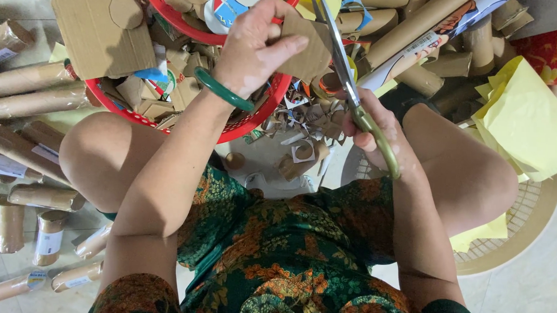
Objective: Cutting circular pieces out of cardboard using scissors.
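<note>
While the person sits low with both knees spread, the left hand (254,44) pinches a flat piece of brown cardboard (307,49) between thumb and fingers, closed firmly on its left edge. A green bangle (222,90) circles that wrist. The cardboard is held up over the rim of a red plastic basket (265,110), just in front of the knees.

The right hand (378,132) grips a pair of scissors (349,79); fingers are curled tight through the yellow-green handle loops. The long steel blades run up and away from the hand and lie against the right edge of the cardboard piece, touching it. Whether the blades are parted or shut I cannot tell; they read as one narrow line.

The red basket holds cardboard offcuts and round cut discs. Small paper scraps (304,129) litter the floor between the knees. Brown cardboard tubes (33,98) lie in rows on the person's left, more tubes piled at upper right. A square cardboard sheet (94,36) with a round hole rests on the basket's left side. Yellow paper sheets (526,119) sit on a beige woven basket (535,227) beside the right knee
</note>
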